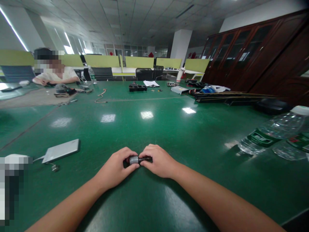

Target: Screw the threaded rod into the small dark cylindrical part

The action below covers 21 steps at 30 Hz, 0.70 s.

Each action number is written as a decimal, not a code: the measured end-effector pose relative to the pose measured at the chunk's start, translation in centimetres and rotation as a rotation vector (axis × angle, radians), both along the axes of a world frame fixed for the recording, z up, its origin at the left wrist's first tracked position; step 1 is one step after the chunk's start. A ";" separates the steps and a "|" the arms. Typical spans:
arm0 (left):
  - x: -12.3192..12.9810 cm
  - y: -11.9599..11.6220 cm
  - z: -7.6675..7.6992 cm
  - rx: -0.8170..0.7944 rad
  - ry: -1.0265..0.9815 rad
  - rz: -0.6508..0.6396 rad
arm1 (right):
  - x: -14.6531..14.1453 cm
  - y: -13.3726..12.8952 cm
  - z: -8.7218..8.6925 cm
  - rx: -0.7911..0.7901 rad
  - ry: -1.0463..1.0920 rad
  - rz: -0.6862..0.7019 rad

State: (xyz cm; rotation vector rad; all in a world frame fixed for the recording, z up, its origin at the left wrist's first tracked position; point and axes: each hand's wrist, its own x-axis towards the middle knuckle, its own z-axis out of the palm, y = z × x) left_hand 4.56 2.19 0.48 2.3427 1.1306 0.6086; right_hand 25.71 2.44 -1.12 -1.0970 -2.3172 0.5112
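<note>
A small metal cylinder point(134, 160) with a dark, ridged shaft point(145, 159) at its right end lies level between my hands, low in the middle of the view. My left hand point(118, 167) is closed round the cylinder, thumb below and fingers above. The shaft end is pinched in my right hand point(158, 161), whose fingers hide its far tip. Both hands are close together over the green tabletop point(154, 132), with the fingertips nearly meeting.
A silver power bank point(61, 150) with a cable lies at left. Large water bottles point(263, 138) stand at right. Farther back are a black tray point(137, 87), papers point(151, 83) and dark strips point(217, 96). A person point(56, 75) sits at the far left.
</note>
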 end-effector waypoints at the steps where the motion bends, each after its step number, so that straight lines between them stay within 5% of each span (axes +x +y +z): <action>1: 0.0 0.0 0.0 -0.002 0.001 -0.001 | 0.0 0.0 0.0 0.003 -0.006 -0.001; 21: 0.1 -0.2 0.2 -0.013 0.014 -0.001 | 0.4 -0.1 0.6 0.018 -0.043 0.007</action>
